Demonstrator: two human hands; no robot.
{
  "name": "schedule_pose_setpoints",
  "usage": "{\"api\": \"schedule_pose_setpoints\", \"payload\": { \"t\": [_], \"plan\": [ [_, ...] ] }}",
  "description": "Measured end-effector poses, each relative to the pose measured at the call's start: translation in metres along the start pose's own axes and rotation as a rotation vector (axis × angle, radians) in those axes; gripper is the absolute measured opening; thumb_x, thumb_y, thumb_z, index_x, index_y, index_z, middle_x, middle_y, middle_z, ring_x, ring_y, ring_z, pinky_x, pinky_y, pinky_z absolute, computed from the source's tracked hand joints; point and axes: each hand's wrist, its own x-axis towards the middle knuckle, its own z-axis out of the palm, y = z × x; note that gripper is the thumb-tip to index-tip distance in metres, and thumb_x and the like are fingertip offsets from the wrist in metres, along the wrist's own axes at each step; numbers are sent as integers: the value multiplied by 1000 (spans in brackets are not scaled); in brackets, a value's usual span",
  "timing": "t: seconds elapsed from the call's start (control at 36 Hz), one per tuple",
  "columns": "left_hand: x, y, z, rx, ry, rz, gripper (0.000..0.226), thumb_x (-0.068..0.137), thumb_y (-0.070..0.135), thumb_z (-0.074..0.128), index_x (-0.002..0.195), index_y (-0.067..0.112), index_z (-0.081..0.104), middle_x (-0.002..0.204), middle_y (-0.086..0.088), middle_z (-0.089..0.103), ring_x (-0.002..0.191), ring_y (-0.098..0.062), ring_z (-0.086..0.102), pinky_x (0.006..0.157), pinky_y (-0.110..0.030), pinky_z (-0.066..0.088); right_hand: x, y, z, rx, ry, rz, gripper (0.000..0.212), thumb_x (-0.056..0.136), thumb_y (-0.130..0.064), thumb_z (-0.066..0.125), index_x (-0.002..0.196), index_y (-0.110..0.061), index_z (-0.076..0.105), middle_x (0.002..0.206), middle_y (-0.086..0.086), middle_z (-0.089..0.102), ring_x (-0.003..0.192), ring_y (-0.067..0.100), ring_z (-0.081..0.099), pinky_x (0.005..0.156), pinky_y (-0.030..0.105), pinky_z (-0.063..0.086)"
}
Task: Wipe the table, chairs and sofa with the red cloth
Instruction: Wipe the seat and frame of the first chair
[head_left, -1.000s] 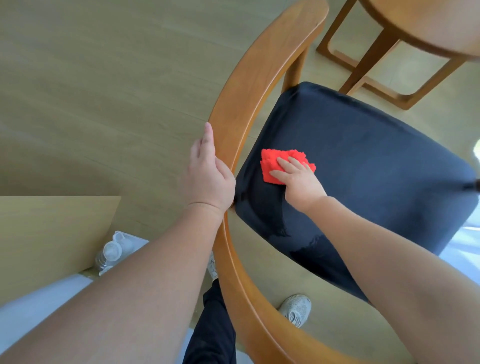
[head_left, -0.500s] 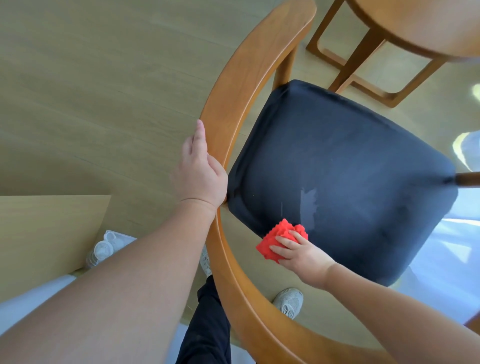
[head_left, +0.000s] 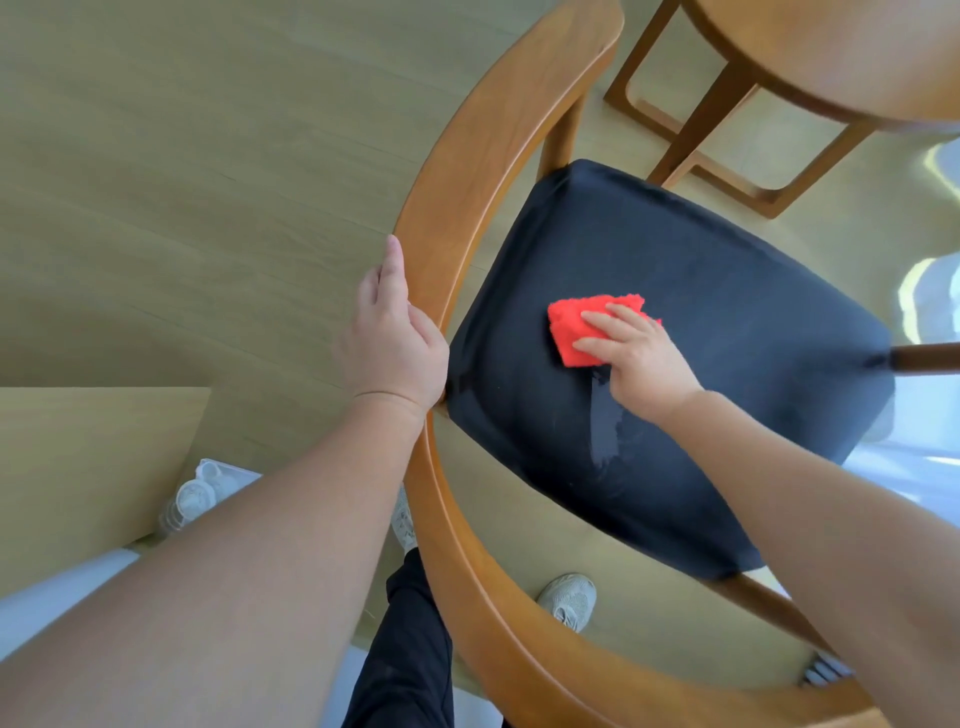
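Red cloth (head_left: 574, 330) back up the seat (head_left: 737, 322) under right hand (head_left: 641, 361)

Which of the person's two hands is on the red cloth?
The right hand: its fingers lie flat on the red cloth on the dark seat. The left hand rests on the chair's wooden rail instead.
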Motion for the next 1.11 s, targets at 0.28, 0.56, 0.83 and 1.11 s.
{"api": "schedule_pose_setpoints", "payload": {
  "t": [0.28,0.56,0.83,1.11],
  "plan": [
    [0,-1,-2,-1,8,-15,61,89,26,23,150,25,23,140,-4,46,88,-10,44,70,-26,37,-4,-14,46,-65,-319,275,72,79,2,50,144,-30,40,160,1,14,145,34,8,116,50,11],
    [0,1,-2,17,16,-15,60,90,22,25,150,26,23,139,-2,47,91,-21,56,67,-28,38,-109,-48,76,-108,-587,-55,70,87,2,40,150,-27,30,160,-4,7,146,32,-3,116,51,-4],
    [0,-1,0,5,34,-8,59,91,19,29,149,24,25,138,-4,47,97,-24,57,71,-27,36,-128,-34,37,83,-600,-175,61,75,8,52,123,-29,62,147,-7,41,139,24,29,104,52,32],
    [0,1,-2,26,20,-23,59,93,15,30,150,25,22,134,-4,48,102,-25,55,76,-35,43,-76,31,1,125,-22,358,56,73,19,51,115,-12,70,138,13,53,128,41,45,102,53,39]
  ]
}}
